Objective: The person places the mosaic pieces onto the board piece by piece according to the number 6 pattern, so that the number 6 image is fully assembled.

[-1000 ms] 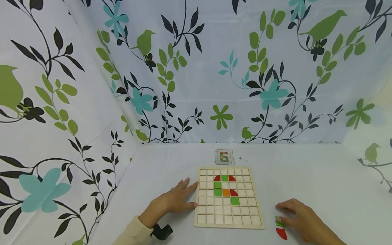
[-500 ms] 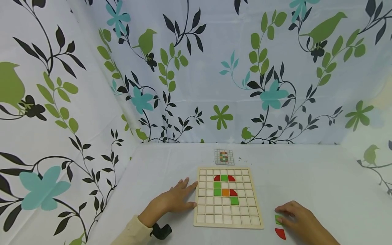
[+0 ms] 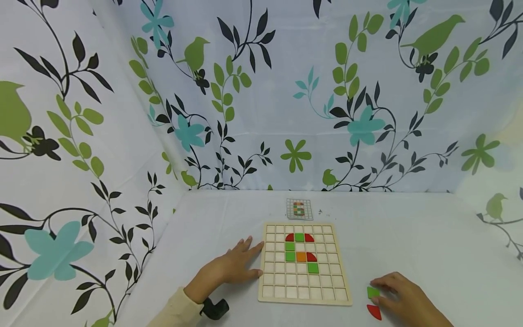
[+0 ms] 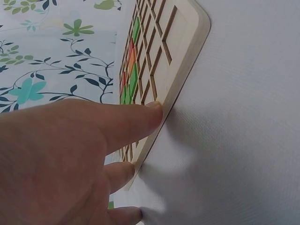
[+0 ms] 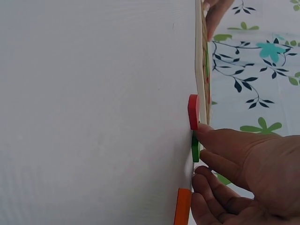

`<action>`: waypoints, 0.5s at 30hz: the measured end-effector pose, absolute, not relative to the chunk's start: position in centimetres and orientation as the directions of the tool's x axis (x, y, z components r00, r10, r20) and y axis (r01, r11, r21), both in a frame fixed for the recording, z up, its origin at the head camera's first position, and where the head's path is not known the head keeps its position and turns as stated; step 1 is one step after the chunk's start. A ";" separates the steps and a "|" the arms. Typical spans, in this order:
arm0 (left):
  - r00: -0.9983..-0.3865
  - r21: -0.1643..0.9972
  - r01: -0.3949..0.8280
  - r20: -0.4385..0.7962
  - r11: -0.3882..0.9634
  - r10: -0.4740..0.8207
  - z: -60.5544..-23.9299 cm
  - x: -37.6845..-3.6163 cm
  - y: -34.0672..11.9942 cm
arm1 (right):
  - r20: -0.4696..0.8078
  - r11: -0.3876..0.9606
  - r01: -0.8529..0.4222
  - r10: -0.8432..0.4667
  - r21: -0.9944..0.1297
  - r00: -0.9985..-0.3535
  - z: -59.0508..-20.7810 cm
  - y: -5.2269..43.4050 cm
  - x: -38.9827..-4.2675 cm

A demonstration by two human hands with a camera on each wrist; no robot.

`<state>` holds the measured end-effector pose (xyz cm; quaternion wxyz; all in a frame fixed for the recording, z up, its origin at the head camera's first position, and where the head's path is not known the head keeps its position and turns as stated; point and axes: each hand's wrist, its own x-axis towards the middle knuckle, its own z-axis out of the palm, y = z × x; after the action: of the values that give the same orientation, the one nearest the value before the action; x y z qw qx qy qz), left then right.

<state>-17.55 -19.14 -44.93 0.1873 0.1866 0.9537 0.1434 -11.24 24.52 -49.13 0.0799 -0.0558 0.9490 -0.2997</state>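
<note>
A wooden grid board (image 3: 267, 290) lies flat on the white table, with red, green and orange tiles set in its middle cells. My left hand (image 3: 239, 262) lies flat beside it, and its straight fingertips (image 4: 152, 112) touch the board's left edge (image 4: 187, 70). Right of the board, my right hand (image 3: 384, 294) pinches a green square tile (image 3: 372, 292) that lies on the table. The same green tile (image 5: 195, 147) shows between my fingertips (image 5: 206, 133) in the right wrist view. A red quarter-round tile (image 3: 373, 311) lies just in front of it.
A small pattern card (image 3: 299, 209) lies behind the board. An orange tile (image 5: 183, 206) rests on the table near my right hand, past the green one. Flower-and-bird printed cloth walls (image 3: 286, 113) close the table at the back and left.
My right hand has slid a little toward me and to the right, and the green tile now lies flat and uncovered at its fingertips. The left hand and board have not moved.
</note>
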 end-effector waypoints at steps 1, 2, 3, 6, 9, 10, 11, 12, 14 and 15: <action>-0.861 0.342 0.301 -0.305 0.890 0.408 -45.0 -17.6 -19.1 | -0.109 0.815 -0.069 -0.159 -0.575 -0.981 -49.2 24.6 -11.2; -0.861 0.340 0.300 -0.305 0.891 0.406 -45.0 -17.6 -19.1 | -0.099 0.817 -0.083 -0.168 -0.570 -0.981 -49.3 24.6 -11.1; -0.862 0.338 0.297 -0.306 0.893 0.403 -45.0 -17.6 -19.1 | -0.088 0.818 -0.096 -0.176 -0.568 -0.980 -49.3 24.7 -11.1; -0.864 0.333 0.295 -0.308 0.896 0.399 -45.1 -17.6 -19.1 | -0.059 0.820 -0.138 -0.205 -0.555 -0.977 -49.5 24.8 -10.9; -0.862 0.332 0.300 -0.308 0.894 0.403 -45.1 -17.5 -19.2 | -0.047 0.827 -0.152 -0.210 -0.542 -0.977 -49.6 24.7 -10.8; -0.861 0.332 0.304 -0.306 0.893 0.407 -45.2 -17.5 -19.2 | -0.049 0.829 -0.148 -0.207 -0.539 -0.977 -49.6 24.7 -10.8; -0.861 0.332 0.307 -0.303 0.892 0.409 -45.2 -17.5 -19.1 | -0.051 0.830 -0.143 -0.202 -0.539 -0.978 -49.7 24.7 -10.8; -0.861 0.330 0.307 -0.302 0.893 0.408 -45.2 -17.5 -19.1 | -0.056 0.830 -0.135 -0.195 -0.541 -0.979 -49.6 24.6 -10.8; -0.862 0.326 0.309 -0.299 0.893 0.408 -45.1 -17.6 -19.1 | -0.067 0.826 -0.116 -0.182 -0.551 -0.981 -49.6 24.5 -10.8; -0.863 0.324 0.311 -0.297 0.893 0.409 -45.1 -17.6 -19.0 | -0.063 0.822 -0.117 -0.182 -0.557 -0.981 -49.6 24.5 -10.8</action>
<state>-17.59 -19.04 -45.13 0.1818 0.1883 0.9558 0.1338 -10.83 24.50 -49.57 0.0568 -0.0783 0.9528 -0.2878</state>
